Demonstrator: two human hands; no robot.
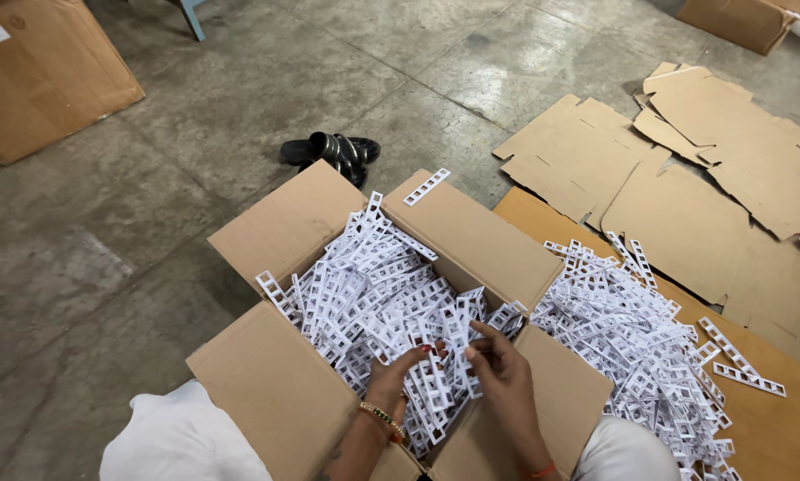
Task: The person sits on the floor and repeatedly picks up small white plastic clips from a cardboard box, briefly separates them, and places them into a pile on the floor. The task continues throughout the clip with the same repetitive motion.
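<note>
White plastic ladder strips (373,294) fill the open cardboard box (284,232) on the concrete floor (150,223), flaps folded out so both hands reach in freely. A second heap (631,330) lies on flat cardboard (774,392) to the right, near. Left hand (391,379) curls around a few strips; right hand (498,365) pinches one, seemingly. Sandals (333,151) sit well beyond.

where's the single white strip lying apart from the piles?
Head view: the lone white strip lies on the open box's far flap, right of the black sandals.
</note>
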